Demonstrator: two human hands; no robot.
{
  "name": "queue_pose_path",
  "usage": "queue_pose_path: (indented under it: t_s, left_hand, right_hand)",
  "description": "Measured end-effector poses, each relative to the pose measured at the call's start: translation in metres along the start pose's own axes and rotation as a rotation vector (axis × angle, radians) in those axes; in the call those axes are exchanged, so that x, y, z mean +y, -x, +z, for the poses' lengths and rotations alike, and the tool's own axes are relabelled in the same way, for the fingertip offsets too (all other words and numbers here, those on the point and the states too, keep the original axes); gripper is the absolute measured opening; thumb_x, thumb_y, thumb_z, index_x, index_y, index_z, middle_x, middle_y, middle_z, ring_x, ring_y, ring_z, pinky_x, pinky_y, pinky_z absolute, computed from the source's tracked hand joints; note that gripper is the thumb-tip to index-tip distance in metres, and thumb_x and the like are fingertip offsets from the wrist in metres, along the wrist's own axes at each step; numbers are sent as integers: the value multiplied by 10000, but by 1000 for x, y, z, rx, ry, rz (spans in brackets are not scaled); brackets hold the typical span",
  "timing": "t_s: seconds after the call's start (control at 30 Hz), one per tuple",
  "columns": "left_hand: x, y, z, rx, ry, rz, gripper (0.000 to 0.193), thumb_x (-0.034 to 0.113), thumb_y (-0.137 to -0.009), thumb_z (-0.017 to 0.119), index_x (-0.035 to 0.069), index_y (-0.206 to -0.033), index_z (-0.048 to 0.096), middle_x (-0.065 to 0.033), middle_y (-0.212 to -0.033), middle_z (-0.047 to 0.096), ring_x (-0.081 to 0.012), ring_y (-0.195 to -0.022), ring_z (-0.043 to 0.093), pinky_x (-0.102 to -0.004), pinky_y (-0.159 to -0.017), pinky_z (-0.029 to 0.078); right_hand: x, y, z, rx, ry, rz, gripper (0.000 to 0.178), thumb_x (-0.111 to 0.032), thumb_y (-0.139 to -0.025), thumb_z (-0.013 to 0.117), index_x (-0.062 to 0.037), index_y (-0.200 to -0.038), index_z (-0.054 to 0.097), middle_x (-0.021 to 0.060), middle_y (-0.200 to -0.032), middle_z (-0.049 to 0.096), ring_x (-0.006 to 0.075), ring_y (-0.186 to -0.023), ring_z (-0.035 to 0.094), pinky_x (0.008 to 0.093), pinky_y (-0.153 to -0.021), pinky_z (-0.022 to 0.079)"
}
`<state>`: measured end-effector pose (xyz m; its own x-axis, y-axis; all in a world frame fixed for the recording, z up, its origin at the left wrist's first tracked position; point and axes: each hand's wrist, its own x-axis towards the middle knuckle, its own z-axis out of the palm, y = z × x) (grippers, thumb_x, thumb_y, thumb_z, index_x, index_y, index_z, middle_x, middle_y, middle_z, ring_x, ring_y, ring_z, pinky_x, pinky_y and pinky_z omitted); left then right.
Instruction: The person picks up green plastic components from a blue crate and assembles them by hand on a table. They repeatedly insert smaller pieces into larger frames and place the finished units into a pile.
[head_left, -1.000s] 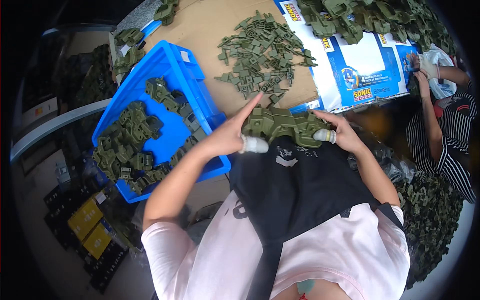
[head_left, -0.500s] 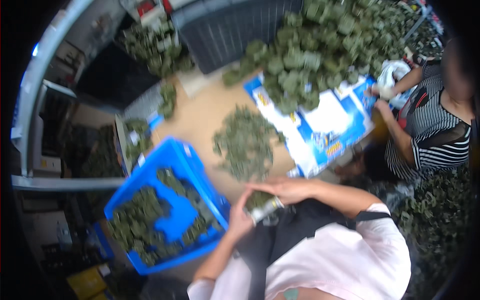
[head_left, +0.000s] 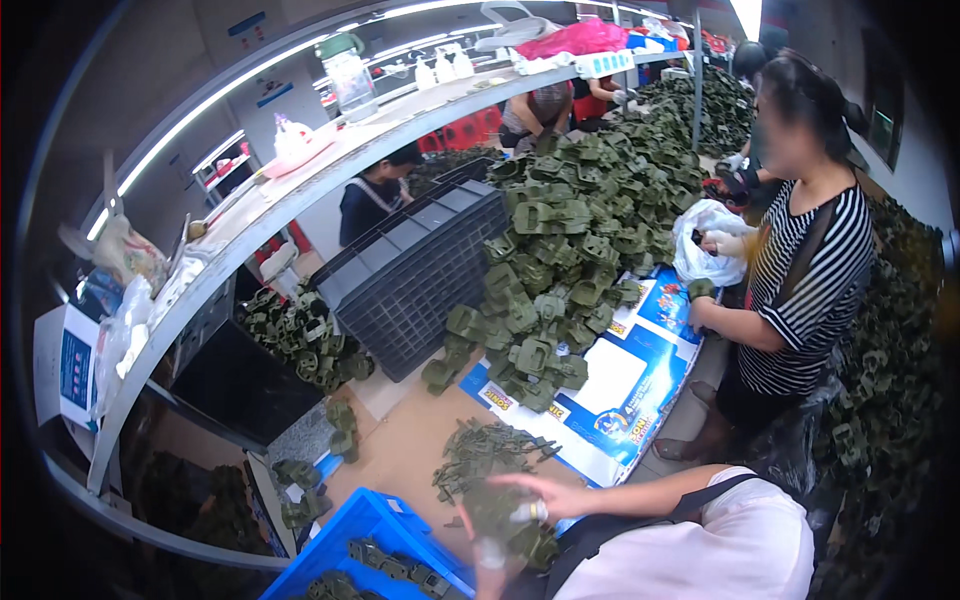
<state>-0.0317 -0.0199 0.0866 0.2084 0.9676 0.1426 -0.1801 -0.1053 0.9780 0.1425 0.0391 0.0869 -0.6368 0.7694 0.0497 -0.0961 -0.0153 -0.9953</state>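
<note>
My right hand [head_left: 548, 497] reaches leftward over the worktable with a finger stretched out and a white wrap on one digit. My left hand [head_left: 488, 560] is at the lower middle, smeared by motion, so its grip is unclear. Between and just below my hands are blurred olive-green plastic pieces [head_left: 528, 540]; whether either hand grips one I cannot tell. Directly beyond lies a loose heap of small, thin green parts [head_left: 488, 452] on brown cardboard [head_left: 405, 440]. The blue crate [head_left: 375, 508], holding larger green parts, stands left of my hands, cut off by the lower edge.
A large pile of green plastic housings [head_left: 590, 210] covers the table beyond, beside a dark grey crate [head_left: 420, 275]. Blue-and-white printed cardboard [head_left: 625, 400] lies to the right. A co-worker in a striped top [head_left: 810, 290] stands there by a white bag [head_left: 710, 240]. A metal shelf [head_left: 400, 130] crosses above.
The view has tilted up, bringing the shelf and more co-workers into sight; table things sit lower. My hands, earlier close together around green pieces near my body, now look farther apart.
</note>
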Motion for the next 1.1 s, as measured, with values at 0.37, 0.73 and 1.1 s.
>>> queue_pose_path:
  t_s: [0.37,0.73,1.1]
  left_hand:
    - [-12,3,-31,-322,-332,-140,959,146,-669,755,76,-1405,143,-192,-1287,416,-249,-1206,398,-352,-971,346]
    - [-14,5,-47,-490,-360,-39,1198,186,-554,840,27,-1398,4,-209,-1254,413,-282,-1119,469,-353,-932,389]
    - [-39,-147,-13,55,-684,-32,745,127,-718,675,24,-1346,289,-207,-1310,366,-339,-1218,339,-395,-1014,262]
  right_hand:
    - [-21,46,-31,-123,390,-1,762,-146,-747,672,-123,-1381,249,113,-1299,433,267,-1219,388,366,-1017,298]
    - [-19,95,-9,176,589,231,662,-105,-710,598,-221,-1330,395,142,-1135,512,325,-1017,473,364,-916,365]
    - [23,110,-268,1567,-320,-241,394,-120,-908,398,-108,-1302,400,45,-917,545,93,-682,491,217,-482,385]
